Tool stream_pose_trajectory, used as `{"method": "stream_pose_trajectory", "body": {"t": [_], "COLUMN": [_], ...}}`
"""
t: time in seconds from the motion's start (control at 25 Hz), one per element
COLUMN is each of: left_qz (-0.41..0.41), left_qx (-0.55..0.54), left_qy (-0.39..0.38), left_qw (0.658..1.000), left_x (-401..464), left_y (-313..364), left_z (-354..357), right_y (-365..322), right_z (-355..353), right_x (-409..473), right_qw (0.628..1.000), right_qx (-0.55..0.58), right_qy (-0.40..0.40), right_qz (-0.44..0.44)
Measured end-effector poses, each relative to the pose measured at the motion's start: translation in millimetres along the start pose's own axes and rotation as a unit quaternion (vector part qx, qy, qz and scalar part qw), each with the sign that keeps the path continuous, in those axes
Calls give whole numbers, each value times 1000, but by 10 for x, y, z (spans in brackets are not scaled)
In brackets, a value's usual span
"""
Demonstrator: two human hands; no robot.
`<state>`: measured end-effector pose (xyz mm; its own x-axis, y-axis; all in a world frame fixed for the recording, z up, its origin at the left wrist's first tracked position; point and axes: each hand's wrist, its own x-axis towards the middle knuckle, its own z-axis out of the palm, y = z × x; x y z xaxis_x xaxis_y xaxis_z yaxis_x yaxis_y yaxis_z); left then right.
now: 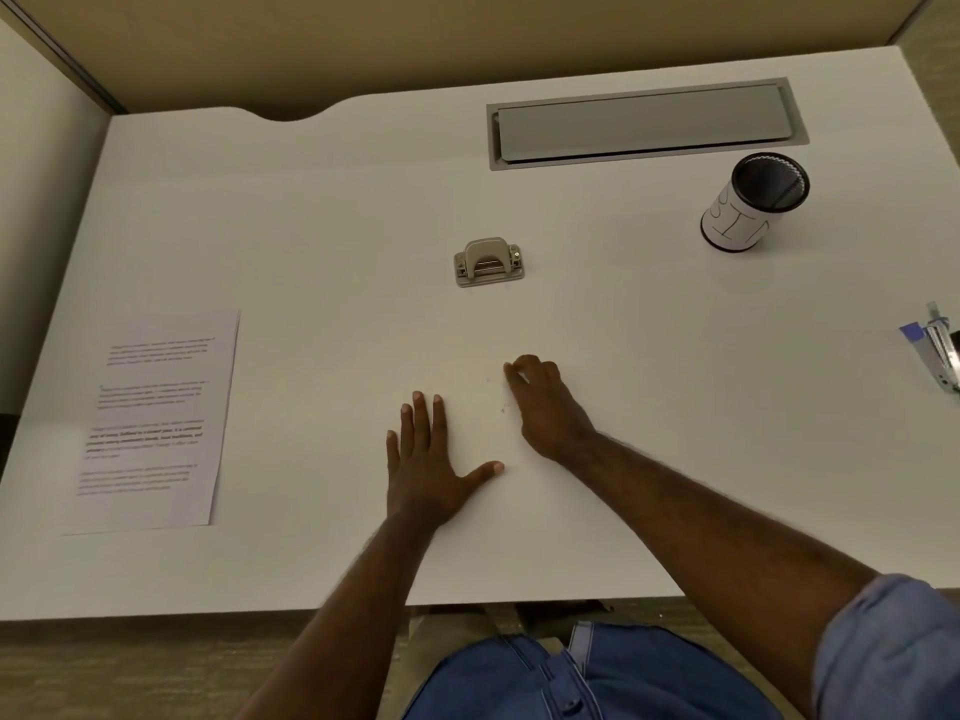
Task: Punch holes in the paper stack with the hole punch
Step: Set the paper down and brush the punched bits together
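Two hands rest on the white table (311,226): the left hand (426,459) lies flat with fingers spread, the right hand (545,402) has fingers curled, gripping nothing visible. From them, the hole punch (488,262) sits at twelve o'clock, untouched, and the paper stack (156,423) lies well apart at nine o'clock.

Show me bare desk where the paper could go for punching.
Bare desk lies between the paper and punch, and from the punch to the cup. Both hands, left and right, fill the near middle.
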<state>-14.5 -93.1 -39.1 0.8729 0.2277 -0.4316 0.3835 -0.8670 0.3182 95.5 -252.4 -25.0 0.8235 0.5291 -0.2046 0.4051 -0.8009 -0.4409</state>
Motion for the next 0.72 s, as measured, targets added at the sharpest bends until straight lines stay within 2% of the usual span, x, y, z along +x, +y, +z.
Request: {"method": "stream_pose_trajectory", "body": {"t": [0.2,0.28,0.32,0.4,0.48,0.52,0.6,0.72], "left_qz": [-2,4,11,27,50,65,88,89], "left_qx": [5,15,19,22,35,49,74,73], "left_qy": [-10,-18,-22,-29,-32,-36,-36,-37], "left_qw": [1000,1000,1000,999,998,996,993,993], "left_x": [40,83,131,242,324,329,275,145], "left_y": [71,104,125,158,183,199,258,433], "left_z": [4,-7,-26,-89,-130,-128,-63,90], "right_y": [-80,-25,-5,64,208,286,400,399], "right_z": [54,63,50,12,-45,-74,-99,-52], "right_x": [-84,-203,-253,-274,-256,-275,-342,-432], "right_qw": [992,992,995,986,959,949,950,963], "right_qx": [-66,-27,39,151,184,187,179,167], "right_qy": [-24,-39,-30,62,172,194,188,162], "right_qz": [-101,-119,-88,22,130,163,171,135]}}
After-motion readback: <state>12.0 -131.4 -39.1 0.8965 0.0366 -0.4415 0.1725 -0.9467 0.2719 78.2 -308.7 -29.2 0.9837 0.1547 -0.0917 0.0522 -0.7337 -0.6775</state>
